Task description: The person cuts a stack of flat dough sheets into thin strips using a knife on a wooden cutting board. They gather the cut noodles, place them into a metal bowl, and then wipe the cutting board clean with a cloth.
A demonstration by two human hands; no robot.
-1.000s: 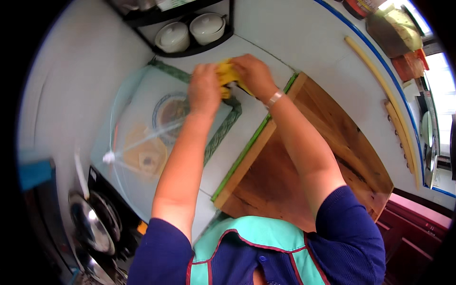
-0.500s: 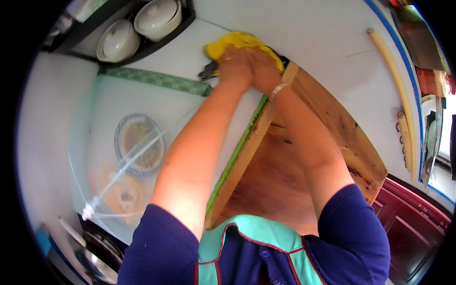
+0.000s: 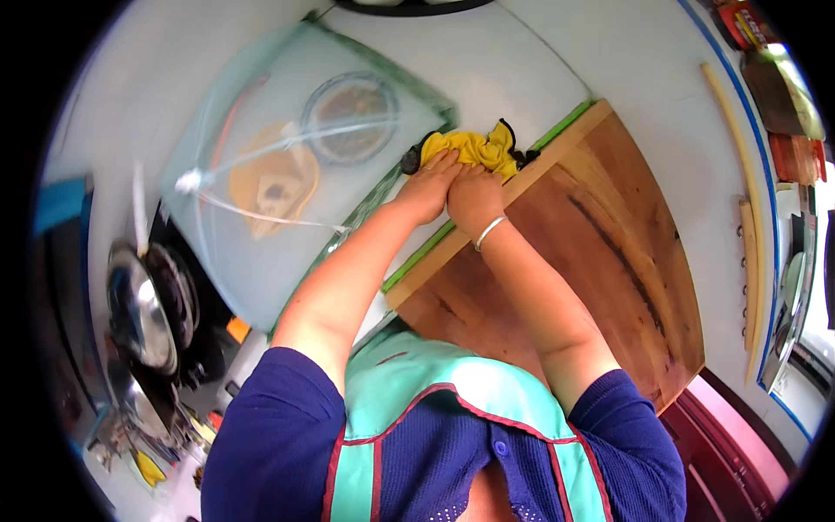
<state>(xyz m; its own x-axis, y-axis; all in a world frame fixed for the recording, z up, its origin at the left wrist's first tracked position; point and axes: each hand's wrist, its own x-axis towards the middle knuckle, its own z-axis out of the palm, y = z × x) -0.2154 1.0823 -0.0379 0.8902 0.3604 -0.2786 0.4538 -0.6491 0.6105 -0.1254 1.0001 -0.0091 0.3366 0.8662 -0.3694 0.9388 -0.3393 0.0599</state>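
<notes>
Both of my hands press side by side on a bunched yellow cloth (image 3: 489,150) with dark edging, on the white counter. Over the cloth's near side lie the fingers of my left hand (image 3: 426,193), gripping it. Close against it, my right hand (image 3: 476,202), with a pale bracelet at the wrist, also grips the cloth with bent fingers. The cloth sits in the narrow strip between a thick wooden board (image 3: 600,235) with a green edge and a pale mesh food cover (image 3: 261,96). The undersides of both hands are hidden.
Beneath the food cover are a blue-rimmed plate (image 3: 351,117) of food and an orange-tan item (image 3: 274,178). Pans (image 3: 143,309) stand at the left. On the right lies a long wooden rolling pin (image 3: 735,165). A dark rack edge (image 3: 413,9) shows at the far side.
My hands and the cloth have come nearer along the board's green edge, away from its far corner. The view has turned, showing more of the pans on the left.
</notes>
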